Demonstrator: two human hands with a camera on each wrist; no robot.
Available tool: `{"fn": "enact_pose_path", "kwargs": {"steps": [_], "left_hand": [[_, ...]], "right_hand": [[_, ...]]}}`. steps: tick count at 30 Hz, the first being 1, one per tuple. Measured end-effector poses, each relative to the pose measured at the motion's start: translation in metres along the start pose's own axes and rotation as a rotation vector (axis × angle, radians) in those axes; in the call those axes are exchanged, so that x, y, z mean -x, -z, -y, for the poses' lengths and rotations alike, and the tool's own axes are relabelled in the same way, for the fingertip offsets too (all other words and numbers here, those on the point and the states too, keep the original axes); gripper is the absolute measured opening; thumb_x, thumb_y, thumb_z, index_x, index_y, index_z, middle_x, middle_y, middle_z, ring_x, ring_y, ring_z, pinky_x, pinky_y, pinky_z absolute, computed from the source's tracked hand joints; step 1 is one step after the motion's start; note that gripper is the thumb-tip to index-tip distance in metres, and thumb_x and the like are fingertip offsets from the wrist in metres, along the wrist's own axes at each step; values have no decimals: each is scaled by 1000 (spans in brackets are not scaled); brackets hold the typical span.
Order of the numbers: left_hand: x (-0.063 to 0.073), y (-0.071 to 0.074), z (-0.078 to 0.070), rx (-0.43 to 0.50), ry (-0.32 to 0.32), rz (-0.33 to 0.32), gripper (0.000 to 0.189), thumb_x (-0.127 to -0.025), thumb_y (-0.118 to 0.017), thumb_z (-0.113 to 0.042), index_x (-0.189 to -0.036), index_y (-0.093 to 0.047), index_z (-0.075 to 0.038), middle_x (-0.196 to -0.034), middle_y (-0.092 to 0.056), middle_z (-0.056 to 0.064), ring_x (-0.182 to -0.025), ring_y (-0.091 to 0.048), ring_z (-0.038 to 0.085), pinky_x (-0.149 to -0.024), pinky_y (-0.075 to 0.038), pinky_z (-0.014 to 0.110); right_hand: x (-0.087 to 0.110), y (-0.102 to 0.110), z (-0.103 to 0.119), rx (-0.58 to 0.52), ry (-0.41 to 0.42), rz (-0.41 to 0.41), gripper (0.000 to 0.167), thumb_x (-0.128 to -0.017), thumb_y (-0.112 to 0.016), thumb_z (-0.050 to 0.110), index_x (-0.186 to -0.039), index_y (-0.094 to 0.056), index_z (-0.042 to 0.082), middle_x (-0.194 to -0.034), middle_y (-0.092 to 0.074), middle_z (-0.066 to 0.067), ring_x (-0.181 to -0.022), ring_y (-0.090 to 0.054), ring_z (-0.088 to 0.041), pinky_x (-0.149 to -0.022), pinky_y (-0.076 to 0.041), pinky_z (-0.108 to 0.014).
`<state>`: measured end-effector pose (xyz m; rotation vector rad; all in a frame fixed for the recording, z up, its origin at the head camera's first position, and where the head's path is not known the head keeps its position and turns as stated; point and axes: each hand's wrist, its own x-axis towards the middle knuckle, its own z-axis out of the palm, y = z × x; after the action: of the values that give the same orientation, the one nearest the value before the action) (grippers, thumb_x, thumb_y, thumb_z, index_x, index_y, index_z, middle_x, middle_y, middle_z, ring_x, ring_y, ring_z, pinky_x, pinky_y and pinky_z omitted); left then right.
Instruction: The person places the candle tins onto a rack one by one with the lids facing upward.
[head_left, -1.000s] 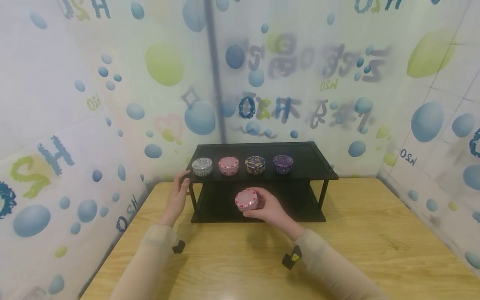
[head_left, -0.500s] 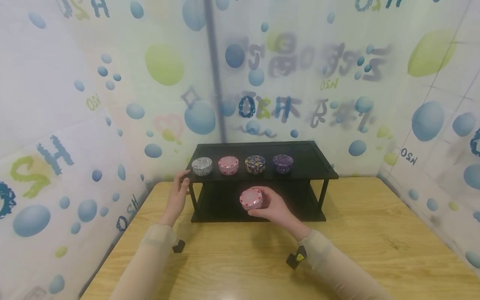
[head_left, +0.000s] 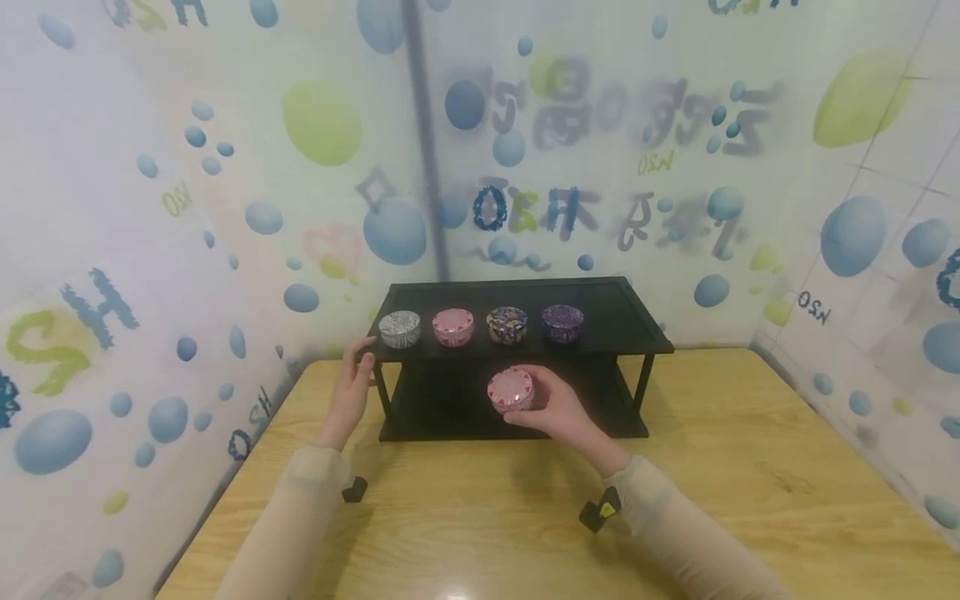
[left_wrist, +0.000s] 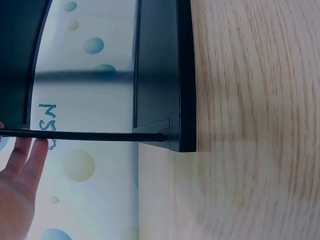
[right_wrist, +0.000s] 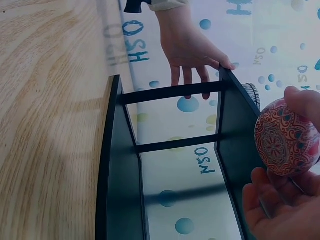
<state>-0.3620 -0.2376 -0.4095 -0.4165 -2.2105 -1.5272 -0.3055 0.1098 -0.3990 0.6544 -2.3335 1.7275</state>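
My right hand [head_left: 561, 406] holds a small round pink tin [head_left: 511, 390] with a heart-rimmed lid, pinched between thumb and fingers. In the head view it hangs in front of the black two-tier shelf [head_left: 600, 292], just below the top board's front edge. The right wrist view shows the patterned underside of the pink tin [right_wrist: 280, 140]. At the shelf's left end, my left hand [head_left: 351, 396] touches the frame. Its thumb lies on the top board's edge and its straight fingers extend past the post [left_wrist: 90, 135]. A row of tins stands on the top board.
From left to right on the top board are a grey-white tin [head_left: 400, 330], another pink tin [head_left: 453, 327], a dark blue-and-yellow tin [head_left: 507, 325] and a purple tin [head_left: 562, 323]. The shelf stands on a wooden table [head_left: 465, 517]. A patterned wall covering [head_left: 322, 125] rises behind.
My right hand has carried the pink tin a little to the right and slightly up. My left hand keeps its place at the shelf's left end. The head view has shifted slightly.
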Motion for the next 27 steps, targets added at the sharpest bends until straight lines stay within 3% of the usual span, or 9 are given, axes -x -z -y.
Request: {"fn": "enact_pose_path", "kwargs": {"steps": [5,21,23,27], "left_hand": [[-1,-1,2,13,-17,-5,42,-106,-37,-33,-141,-36,-10,-152,-28,18,-115,-48,39,-86,-46,61],[-1,-2,-1,22,-7,2,41,-107,-35,-29,-142,-35,-8,-152,-27,17,-113,-48,37,-88,-42,64],[0,-2,-1,16,-2,-3,40,-107,-35,-28,-142,-35,-8,-152,-28,17,-112,-48,35,-88,-44,61],[1,-1,-6,7,11,-2,39,-107,-35,-24,-142,-35,-7,-151,-29,17,-110,-49,35,-84,-48,43]], "right_hand": [[-1,4,3,10,29,-9,65,-68,-89,13,-126,-59,7,-117,-63,-8,-103,-61,-24,-88,-53,-42],[-1,18,13,48,44,-28,64,-71,-88,16,-128,-58,7,-118,-63,-9,-103,-60,-24,-90,-52,-40],[-1,19,14,55,46,-29,64,-72,-88,17,-128,-58,7,-118,-63,-9,-103,-60,-25,-90,-52,-40],[-1,20,15,60,53,-29,64,-72,-87,17,-127,-58,7,-118,-63,-9,-102,-60,-25,-90,-51,-41]]}}
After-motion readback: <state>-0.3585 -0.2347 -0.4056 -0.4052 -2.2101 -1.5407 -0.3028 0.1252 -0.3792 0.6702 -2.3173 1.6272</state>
